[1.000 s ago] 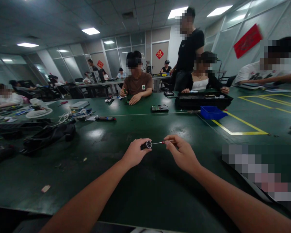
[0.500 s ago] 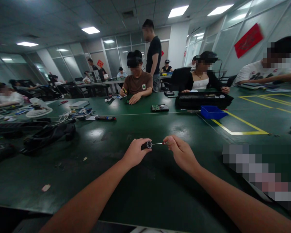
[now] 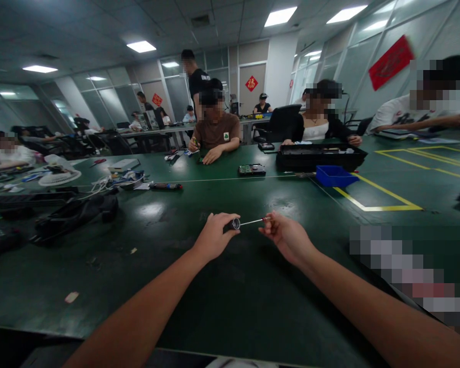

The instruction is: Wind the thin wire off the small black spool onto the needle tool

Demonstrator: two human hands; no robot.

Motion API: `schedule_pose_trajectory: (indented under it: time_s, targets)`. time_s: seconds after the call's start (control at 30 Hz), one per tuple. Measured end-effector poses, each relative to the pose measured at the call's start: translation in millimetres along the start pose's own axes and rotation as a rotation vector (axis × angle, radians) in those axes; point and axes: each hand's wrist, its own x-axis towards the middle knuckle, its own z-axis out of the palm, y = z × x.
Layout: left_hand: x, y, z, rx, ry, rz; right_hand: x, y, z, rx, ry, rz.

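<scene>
Over the middle of the green table, my left hand is closed around a short black cylinder with a silver-rimmed round end facing right. What kind of part it is cannot be made out. My right hand pinches a small screwdriver, its red-and-metal handle mostly hidden by the fingers. The thin shaft points left, and its tip meets the cylinder's round end. How deep the tip sits is too small to tell.
Beyond my hands lie an open hard drive, a blue bin, a long black tray and an electric screwdriver. A black bag and cables are at left. Co-workers sit opposite; a seated person's hand rests on the table.
My right hand has turned and its fingers have shifted on the screwdriver, whose handle end is slightly higher. My left hand keeps hold of the cylinder. A standing person behind has moved left.
</scene>
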Motion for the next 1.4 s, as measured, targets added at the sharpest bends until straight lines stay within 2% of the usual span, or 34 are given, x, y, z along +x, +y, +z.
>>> schedule_pose_trajectory:
  time_s: [0.17, 0.33, 0.57, 0.8, 1.0, 1.2, 1.4]
  targets:
    - [-1, -5, 2.3, -0.006, -0.049, -0.029, -3, -1, 1, -0.014, 0.118, -0.090]
    - [0, -3, 1.5, -0.004, -0.055, -0.018, -7, -3, 5, -0.163, 0.083, -0.188]
    - [-1, -5, 3.2, 0.006, -0.054, 0.006, -13, -11, 6, -0.328, 0.082, -0.242]
    - [-2, -4, 4.2, 0.034, -0.054, -0.001, -22, -26, 5, -0.664, 0.108, -0.302]
    - [-2, -5, 3.7, 0.045, -0.048, 0.012, -26, -21, 6, -0.589, -0.050, -0.376]
    - [-3, -4, 4.0, 0.043, -0.066, 0.020, -24, -16, 6, -0.693, 0.015, -0.332]
    - [-3, -3, 2.4, 0.024, -0.041, 0.015, -24, -15, 5, -0.626, -0.033, -0.335]
